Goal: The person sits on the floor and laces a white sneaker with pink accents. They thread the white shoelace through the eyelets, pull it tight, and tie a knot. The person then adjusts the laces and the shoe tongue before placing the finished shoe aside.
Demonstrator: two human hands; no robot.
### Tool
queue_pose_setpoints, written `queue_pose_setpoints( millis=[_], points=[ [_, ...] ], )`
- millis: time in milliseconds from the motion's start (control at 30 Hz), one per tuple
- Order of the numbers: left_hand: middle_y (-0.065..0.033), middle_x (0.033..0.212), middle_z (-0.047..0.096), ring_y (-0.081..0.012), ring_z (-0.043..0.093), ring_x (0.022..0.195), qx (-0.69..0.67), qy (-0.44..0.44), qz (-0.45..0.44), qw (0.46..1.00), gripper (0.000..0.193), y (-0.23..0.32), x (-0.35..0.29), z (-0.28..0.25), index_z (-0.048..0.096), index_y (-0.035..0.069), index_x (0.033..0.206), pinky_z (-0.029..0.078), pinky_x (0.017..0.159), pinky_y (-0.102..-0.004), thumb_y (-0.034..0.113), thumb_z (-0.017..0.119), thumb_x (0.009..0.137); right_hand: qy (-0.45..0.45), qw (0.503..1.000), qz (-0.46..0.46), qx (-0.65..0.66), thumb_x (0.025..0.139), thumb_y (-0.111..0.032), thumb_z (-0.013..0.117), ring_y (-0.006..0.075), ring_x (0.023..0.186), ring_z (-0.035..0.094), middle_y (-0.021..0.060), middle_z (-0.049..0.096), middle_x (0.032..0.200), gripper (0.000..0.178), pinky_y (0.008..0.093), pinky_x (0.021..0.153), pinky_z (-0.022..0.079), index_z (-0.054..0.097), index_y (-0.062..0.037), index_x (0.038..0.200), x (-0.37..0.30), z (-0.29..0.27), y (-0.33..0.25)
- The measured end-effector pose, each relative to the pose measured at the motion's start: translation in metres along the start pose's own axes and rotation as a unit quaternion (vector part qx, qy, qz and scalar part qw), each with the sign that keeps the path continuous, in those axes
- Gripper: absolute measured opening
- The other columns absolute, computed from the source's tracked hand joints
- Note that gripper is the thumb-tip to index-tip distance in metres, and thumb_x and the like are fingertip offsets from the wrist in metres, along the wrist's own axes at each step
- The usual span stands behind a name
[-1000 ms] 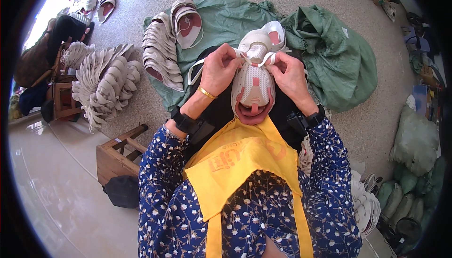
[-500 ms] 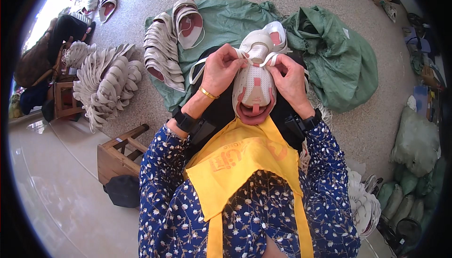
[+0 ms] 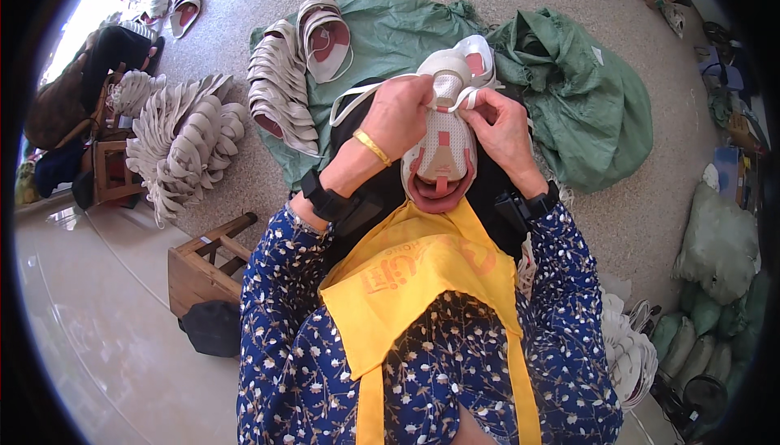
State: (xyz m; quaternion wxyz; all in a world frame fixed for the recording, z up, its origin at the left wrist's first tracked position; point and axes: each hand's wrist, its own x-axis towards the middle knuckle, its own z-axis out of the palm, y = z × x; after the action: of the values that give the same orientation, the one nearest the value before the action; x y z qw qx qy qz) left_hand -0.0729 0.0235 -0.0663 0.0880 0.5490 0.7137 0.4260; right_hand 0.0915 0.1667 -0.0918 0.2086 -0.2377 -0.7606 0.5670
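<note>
A white and pink sneaker upper (image 3: 439, 155) rests on my lap, its heel opening toward me. Across its lacing area runs a white shoelace (image 3: 464, 97). My right hand (image 3: 502, 130) pinches the lace between thumb and fingers on the shoe's right side. My left hand (image 3: 396, 118) is closed at the left edge of the lacing, over the lace, with its back turned up and the fingertips partly hidden. A long loop of lace trails out to the left behind that hand. Beyond the toe lies another white and pink shoe piece (image 3: 476, 54).
A stack of white shoe uppers (image 3: 280, 88) lies on a green sack (image 3: 390, 27). A bulging green sack (image 3: 585, 112) sits at right. More uppers (image 3: 183, 136) are piled at left, near a wooden stool (image 3: 203, 274). A yellow apron (image 3: 422, 274) covers my lap.
My left hand has shifted right and turned over further, its fingers now reaching across the upper's left edge. My right hand stays nearly in place on the lace.
</note>
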Motion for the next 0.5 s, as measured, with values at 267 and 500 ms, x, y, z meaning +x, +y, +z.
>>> queue_pose_setpoints(
  millis=[267,500],
  points=[
    [-0.0144,0.073,0.067,-0.0235,0.069,0.063,-0.064,-0.001,-0.104,0.992,0.011,-0.008,-0.011,0.004,0.061,-0.002,0.088,0.054,0.061,-0.0356,-0.001,0.070,0.082,-0.043,0.999,0.026,-0.007,0.084,-0.009,0.082,0.0113,0.074,0.072,0.0074,0.076,0.082,0.016,0.0288,0.068,0.056,0.073,0.0002,0.093,0.015,-0.005,0.003],
    [-0.0073,0.075,0.063,-0.0155,0.065,0.064,-0.047,0.084,-0.148,0.984,0.017,-0.004,-0.014,0.012,0.060,-0.001,0.088,0.053,0.059,-0.0284,0.000,0.076,0.081,0.050,0.992,0.010,-0.118,0.078,-0.005,0.085,0.0163,0.067,0.069,0.0092,0.069,0.073,0.022,0.0315,0.064,0.055,0.065,-0.0002,0.086,0.005,-0.005,-0.019]
  ],
)
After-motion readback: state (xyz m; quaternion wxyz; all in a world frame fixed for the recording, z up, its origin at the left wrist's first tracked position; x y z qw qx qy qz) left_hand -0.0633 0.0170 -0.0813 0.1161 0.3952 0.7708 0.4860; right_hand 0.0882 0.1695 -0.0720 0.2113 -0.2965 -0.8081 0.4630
